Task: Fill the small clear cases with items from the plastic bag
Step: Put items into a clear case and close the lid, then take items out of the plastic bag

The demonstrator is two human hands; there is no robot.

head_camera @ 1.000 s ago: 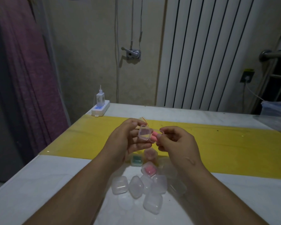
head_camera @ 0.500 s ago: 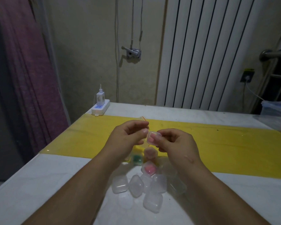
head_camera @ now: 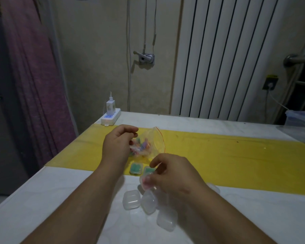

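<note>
Dim, flat indoor light with a yellowish-green cast; no lamp shows in view. Shadows are soft — a faint one lies under the forearms on the white table (head_camera: 42,199), and the left edge falls into near-darkness. Wide-angle distortion bends the radiator (head_camera: 227,59) lines outward (strongest at the corners). The right hand (head_camera: 173,173) is slightly motion-blurred; fine detail looks smeared.

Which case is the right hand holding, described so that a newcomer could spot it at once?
Start at the yellow strip across the white table, then drop to its near edge, where a cluster of small clear cases lies. Just above that cluster, the right hand pinches the pink-filled case off the table. Its neighbours are two teal-filled cases on the strip and empty ones on the table.
</note>
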